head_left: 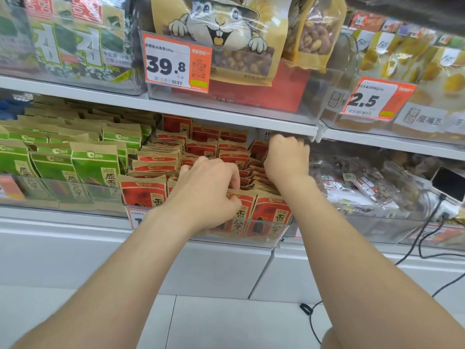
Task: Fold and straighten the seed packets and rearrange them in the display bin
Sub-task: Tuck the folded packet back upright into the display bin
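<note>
Forearms point(141, 260) over bin point(274, 241); L grip point(206, 187) pinches front red pkt point(242, 217), R grip point(286, 154) curled at back, hold unclear.

Both arms are bare and extended forward to the display bin point(273, 221).

Left forearm point(113, 285): runs in from the lower left and ends over the front centre of the bin.

Left grip point(206, 190): palm down over the bin's front rows. The fingers are curled downward among the seed packets point(148, 195). The thumb presses the top edge of a front-row packet, pinching it against the index finger.

Right forearm point(352, 260): runs in from the lower right and crosses the bin's front right corner.

Right grip point(286, 157): at the bin's rear right corner, deeper in than the left grip. The back of the hand faces the person and the fingers are curled into a fist. The fingertips are hidden, so whether it holds anything cannot be determined.

The two grips are apart.
</note>
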A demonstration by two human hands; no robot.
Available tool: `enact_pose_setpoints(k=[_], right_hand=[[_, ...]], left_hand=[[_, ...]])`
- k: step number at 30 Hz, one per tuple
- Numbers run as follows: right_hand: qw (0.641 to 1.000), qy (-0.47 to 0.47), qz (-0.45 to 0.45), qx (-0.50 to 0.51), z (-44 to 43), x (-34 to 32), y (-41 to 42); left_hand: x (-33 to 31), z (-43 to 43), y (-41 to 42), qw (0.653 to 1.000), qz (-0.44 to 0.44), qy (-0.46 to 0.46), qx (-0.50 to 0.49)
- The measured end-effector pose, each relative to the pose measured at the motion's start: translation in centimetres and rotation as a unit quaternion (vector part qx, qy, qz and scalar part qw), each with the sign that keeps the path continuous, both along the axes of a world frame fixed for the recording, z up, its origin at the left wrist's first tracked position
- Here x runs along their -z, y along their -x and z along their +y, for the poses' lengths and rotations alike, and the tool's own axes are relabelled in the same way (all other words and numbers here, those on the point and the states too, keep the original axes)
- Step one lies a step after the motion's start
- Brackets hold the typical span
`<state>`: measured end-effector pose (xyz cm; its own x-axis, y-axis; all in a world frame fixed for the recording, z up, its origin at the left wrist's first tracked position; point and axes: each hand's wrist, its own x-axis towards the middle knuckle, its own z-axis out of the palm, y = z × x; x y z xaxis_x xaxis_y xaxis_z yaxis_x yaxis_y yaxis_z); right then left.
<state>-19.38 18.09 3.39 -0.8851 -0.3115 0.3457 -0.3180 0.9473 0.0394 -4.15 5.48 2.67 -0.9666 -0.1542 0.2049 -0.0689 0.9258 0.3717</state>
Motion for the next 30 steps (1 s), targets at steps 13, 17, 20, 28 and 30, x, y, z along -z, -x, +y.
enact_pose_setpoints(k=[13,17,20,28,30], right_hand=[[0.958,0.059,-0.264,-0.092,1.9,-2.7,-4.0],[0.940,-0.051,-0.321,-0.105,1.8,-0.5,-5.1],[0.958,-0.031,-0.259,-0.119,1.5,0.4,-3.5],[0.977,0.023,-0.189,-0.100,-0.7,1.3,1.4],[0.975,0.061,-0.181,-0.110,-0.9,1.6,2.0]], left_hand=[[1.0,0.8,-0.9,0.991,-0.035,0.125,0.024],[1.7,1.3,-0.7,0.975,-0.081,0.204,-0.035],[1.2,1.5,0.0,0.971,-0.090,0.204,-0.091],[0.5,0.3,0.8,0.978,-0.003,0.133,-0.158],[1.0,-0.3,0.7,0.982,-0.002,0.133,-0.136]])
